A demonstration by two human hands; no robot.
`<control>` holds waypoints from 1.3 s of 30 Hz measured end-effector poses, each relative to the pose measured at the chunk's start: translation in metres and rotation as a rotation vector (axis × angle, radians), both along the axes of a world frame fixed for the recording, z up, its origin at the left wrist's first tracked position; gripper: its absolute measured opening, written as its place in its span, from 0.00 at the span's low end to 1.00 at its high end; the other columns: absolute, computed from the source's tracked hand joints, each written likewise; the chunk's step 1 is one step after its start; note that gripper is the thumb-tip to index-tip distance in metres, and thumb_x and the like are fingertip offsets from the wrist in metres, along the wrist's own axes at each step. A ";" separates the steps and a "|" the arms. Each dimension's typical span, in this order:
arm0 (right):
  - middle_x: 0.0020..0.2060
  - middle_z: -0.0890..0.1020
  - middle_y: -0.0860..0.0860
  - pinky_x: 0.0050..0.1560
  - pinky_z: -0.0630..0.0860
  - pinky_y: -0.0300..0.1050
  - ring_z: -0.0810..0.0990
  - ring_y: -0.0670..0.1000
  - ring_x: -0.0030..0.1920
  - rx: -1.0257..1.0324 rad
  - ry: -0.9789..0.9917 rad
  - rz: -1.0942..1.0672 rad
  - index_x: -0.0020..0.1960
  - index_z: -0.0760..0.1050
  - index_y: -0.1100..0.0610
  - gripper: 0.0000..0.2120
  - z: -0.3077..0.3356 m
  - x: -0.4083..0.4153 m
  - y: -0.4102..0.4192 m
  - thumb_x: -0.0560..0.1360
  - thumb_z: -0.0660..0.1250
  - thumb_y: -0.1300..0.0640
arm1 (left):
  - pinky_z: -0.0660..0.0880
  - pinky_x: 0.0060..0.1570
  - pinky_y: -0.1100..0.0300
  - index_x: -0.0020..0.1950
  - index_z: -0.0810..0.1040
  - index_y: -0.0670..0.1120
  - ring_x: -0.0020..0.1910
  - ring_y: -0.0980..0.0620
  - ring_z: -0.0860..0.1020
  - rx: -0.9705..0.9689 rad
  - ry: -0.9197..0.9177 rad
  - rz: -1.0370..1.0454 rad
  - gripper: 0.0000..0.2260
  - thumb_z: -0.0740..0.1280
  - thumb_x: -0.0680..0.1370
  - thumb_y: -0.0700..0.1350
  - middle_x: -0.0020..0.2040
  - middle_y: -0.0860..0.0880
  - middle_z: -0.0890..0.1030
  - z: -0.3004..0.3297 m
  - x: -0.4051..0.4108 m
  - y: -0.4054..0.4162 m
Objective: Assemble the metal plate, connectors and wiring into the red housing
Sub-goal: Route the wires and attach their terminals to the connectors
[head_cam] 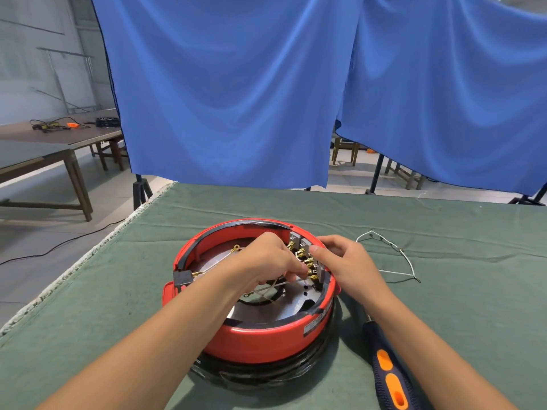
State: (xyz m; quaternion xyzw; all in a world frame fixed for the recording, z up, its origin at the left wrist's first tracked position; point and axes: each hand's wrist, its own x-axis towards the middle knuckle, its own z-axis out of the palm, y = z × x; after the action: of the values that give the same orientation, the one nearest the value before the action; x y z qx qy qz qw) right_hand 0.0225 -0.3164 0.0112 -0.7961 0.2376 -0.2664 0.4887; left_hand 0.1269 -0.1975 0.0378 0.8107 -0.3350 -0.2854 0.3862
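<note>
Hands working inside a round red plastic housing (260,338), which is sitting on a green cloth-covered table (88,335) over a coil of black cable (266,377).

Far left, in the housing: a black block connector (183,277) is seated at the rim, with a thin wire running from it across the round grey metal plate (284,306) lying flat in the housing floor.

Centre: my left hand (266,261) is reaching in over the plate, fingers curled and pinching a thin pale wire (284,284) close to its end. The wire's long axis is running roughly left to right, toward the connectors.

Right of centre: a row of grey connectors with brass terminals (307,258) is standing along the inner right wall, following the rim from far to near. My left fingertips are just beside the nearest brass terminals, so I judge this hand to be the one fitting the wire.

Right: my right hand (343,261) is resting on the rim from outside, thumb and fingers curled against the connector row, apparently steadying it; whether it is truly gripping one I cannot tell.

Far right, on the cloth: a loose white wire harness (393,255) is lying well apart, and a screwdriver with a dark blue and orange handle (390,380) is lying beside my right forearm.
</note>
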 end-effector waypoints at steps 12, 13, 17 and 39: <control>0.44 0.85 0.48 0.50 0.78 0.44 0.83 0.46 0.46 0.016 -0.031 0.027 0.51 0.80 0.54 0.06 -0.003 0.000 -0.003 0.75 0.69 0.57 | 0.56 0.20 0.68 0.36 0.85 0.46 0.26 0.55 0.61 0.032 0.019 -0.040 0.08 0.73 0.72 0.48 0.26 0.54 0.74 0.000 0.004 -0.003; 0.44 0.85 0.48 0.49 0.78 0.42 0.83 0.45 0.45 0.015 -0.032 0.029 0.51 0.80 0.53 0.06 -0.003 0.000 -0.003 0.74 0.69 0.57 | 0.56 0.21 0.67 0.37 0.85 0.45 0.26 0.55 0.61 0.028 0.030 -0.040 0.08 0.73 0.72 0.48 0.28 0.52 0.74 0.000 0.005 -0.002; 0.44 0.85 0.48 0.49 0.77 0.40 0.83 0.45 0.45 0.018 -0.036 0.026 0.51 0.80 0.54 0.06 -0.004 0.002 -0.004 0.75 0.69 0.57 | 0.55 0.21 0.67 0.38 0.85 0.43 0.24 0.55 0.59 0.020 0.069 -0.038 0.09 0.73 0.72 0.48 0.30 0.50 0.73 0.000 0.006 -0.001; 0.36 0.84 0.54 0.48 0.76 0.49 0.79 0.49 0.38 -0.164 0.052 0.055 0.45 0.81 0.62 0.24 -0.009 -0.002 -0.010 0.82 0.54 0.48 | 0.62 0.23 0.65 0.43 0.83 0.38 0.26 0.55 0.68 0.066 0.058 0.025 0.07 0.70 0.75 0.41 0.28 0.49 0.77 0.012 -0.010 -0.014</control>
State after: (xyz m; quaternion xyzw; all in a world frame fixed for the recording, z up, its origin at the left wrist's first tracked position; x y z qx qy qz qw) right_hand 0.0203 -0.3266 0.0024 -0.8463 0.2056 -0.2507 0.4226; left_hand 0.1167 -0.2110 0.0501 0.8185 -0.3039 -0.3147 0.3724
